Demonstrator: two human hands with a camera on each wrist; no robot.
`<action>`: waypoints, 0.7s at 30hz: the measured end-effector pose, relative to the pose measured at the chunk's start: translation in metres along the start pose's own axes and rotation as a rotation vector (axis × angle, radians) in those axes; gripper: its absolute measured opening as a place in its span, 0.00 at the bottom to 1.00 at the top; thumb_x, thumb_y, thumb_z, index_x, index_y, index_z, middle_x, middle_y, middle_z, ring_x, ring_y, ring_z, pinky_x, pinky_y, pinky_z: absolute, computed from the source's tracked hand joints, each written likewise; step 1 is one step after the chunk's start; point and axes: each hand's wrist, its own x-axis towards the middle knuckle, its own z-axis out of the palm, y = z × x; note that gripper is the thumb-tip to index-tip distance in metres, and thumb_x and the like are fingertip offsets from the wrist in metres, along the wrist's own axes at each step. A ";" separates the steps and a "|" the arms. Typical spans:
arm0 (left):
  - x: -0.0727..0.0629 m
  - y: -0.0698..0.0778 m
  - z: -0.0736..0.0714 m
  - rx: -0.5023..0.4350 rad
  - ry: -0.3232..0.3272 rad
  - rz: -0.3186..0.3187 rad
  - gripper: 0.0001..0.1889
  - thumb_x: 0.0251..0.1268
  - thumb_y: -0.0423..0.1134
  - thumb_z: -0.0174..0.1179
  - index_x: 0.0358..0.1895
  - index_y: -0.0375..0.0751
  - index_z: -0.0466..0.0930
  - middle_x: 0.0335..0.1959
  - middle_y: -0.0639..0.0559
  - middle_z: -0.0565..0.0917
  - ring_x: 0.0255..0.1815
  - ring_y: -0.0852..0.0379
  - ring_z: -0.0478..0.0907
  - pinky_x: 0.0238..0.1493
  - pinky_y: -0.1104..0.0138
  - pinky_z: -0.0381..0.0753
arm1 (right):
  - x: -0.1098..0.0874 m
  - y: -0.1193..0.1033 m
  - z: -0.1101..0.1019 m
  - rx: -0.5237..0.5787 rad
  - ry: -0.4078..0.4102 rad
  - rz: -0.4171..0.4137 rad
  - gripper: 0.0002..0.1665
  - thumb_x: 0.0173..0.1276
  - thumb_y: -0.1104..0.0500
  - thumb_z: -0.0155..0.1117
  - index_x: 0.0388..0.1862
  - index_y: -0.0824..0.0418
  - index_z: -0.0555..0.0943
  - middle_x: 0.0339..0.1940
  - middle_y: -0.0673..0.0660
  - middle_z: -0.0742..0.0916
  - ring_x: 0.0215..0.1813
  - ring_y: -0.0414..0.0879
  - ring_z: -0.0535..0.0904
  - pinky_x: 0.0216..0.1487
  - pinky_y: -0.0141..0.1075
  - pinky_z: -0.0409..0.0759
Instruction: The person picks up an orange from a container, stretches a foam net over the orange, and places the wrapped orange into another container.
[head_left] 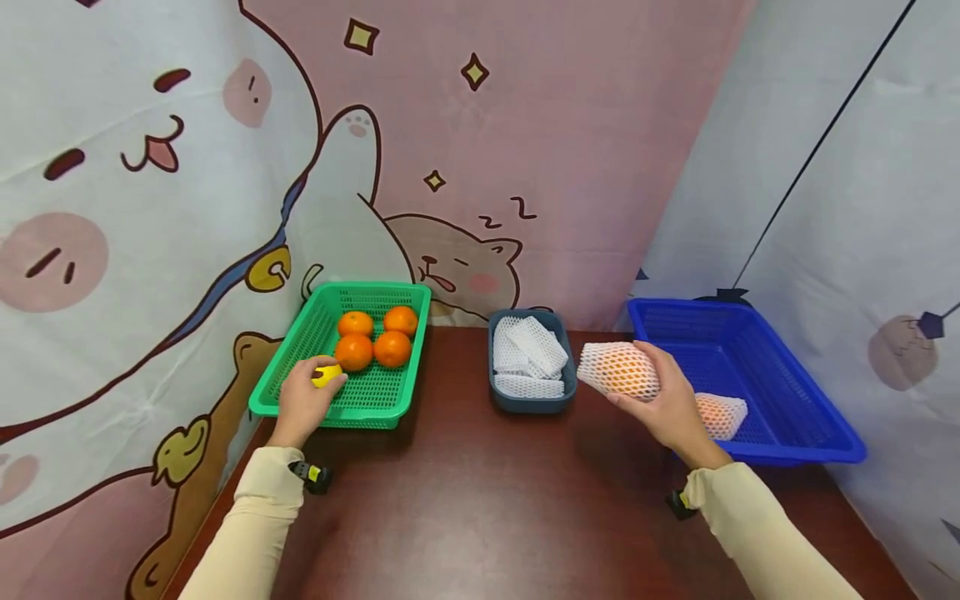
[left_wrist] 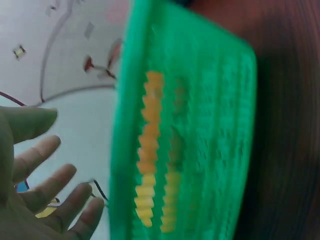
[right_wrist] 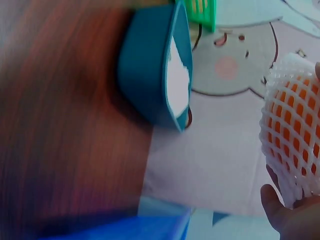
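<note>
We are noting soft glare on the near tabletop (head_left: 457, 537); left-wrist view: blur is smearing the green basket (left_wrist: 215, 125).

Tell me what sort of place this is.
Probably a tabletop fruit-packing station: oranges in a green basket, white foam net sleeves in a dark container, and net-wrapped fruit in a blue basket.

Left hand (head_left: 306, 394): fingers (left_wrist: 52, 185) spread and loosely extended, thumb (left_wrist: 32, 122) set apart; left forearm (head_left: 247, 529) behind the hand. Right hand (head_left: 666, 404): thumb (head_left: 633, 407) and fingers (head_left: 660, 360) curved in a grip, right forearm (head_left: 765, 525) extending back and outward from it.
</note>
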 end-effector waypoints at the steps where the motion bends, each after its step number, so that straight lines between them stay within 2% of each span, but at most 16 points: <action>1: 0.002 -0.005 -0.002 0.044 0.001 -0.005 0.18 0.66 0.39 0.63 0.55 0.33 0.77 0.53 0.33 0.75 0.52 0.35 0.71 0.51 0.45 0.70 | 0.002 0.003 -0.004 -0.016 0.010 -0.005 0.54 0.44 0.59 0.82 0.71 0.62 0.66 0.63 0.68 0.74 0.61 0.63 0.69 0.54 0.58 0.64; 7: 0.010 -0.023 -0.003 0.221 -0.043 -0.048 0.21 0.63 0.38 0.64 0.56 0.30 0.75 0.53 0.28 0.73 0.52 0.30 0.69 0.52 0.41 0.67 | 0.009 0.017 -0.021 -0.080 0.021 0.016 0.54 0.46 0.58 0.81 0.71 0.63 0.65 0.63 0.69 0.73 0.62 0.66 0.67 0.55 0.60 0.64; 15: 0.022 -0.033 0.000 0.304 -0.117 -0.078 0.26 0.62 0.40 0.64 0.61 0.31 0.71 0.57 0.27 0.70 0.51 0.28 0.69 0.47 0.39 0.70 | 0.018 0.034 -0.040 -0.149 -0.013 0.111 0.54 0.53 0.52 0.79 0.74 0.62 0.60 0.65 0.71 0.70 0.62 0.69 0.65 0.55 0.65 0.63; 21: 0.030 -0.040 -0.001 0.374 -0.189 -0.098 0.30 0.61 0.41 0.64 0.64 0.30 0.67 0.57 0.25 0.68 0.50 0.27 0.70 0.46 0.39 0.71 | 0.027 0.049 -0.056 -0.196 -0.028 0.180 0.55 0.57 0.47 0.75 0.75 0.64 0.57 0.67 0.73 0.67 0.64 0.71 0.62 0.58 0.66 0.61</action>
